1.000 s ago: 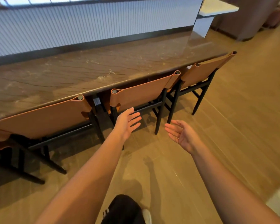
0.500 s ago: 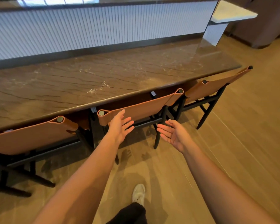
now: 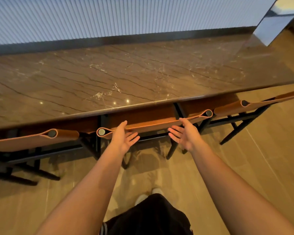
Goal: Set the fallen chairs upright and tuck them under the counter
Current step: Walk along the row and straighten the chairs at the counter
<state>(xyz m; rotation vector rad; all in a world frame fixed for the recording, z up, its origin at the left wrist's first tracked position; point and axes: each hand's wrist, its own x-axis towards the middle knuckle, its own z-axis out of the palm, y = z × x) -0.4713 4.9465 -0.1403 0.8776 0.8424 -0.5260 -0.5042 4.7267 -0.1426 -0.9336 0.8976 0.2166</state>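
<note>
Stone surface (image 3: 143, 78) now overhangs three upright chairs. Middle chair (image 3: 151, 125) sits deeper under it than a second ago. Left hand (image 3: 124, 139) and right hand (image 3: 185, 134), both released with fingers straight, have reached its backrest. Judgement: tucking nearly complete.

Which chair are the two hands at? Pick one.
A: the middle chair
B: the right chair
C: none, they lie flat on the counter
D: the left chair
A: the left hand and the right hand, both with straight fingers, are at the backrest of the middle chair, between its two round post ends.
</note>
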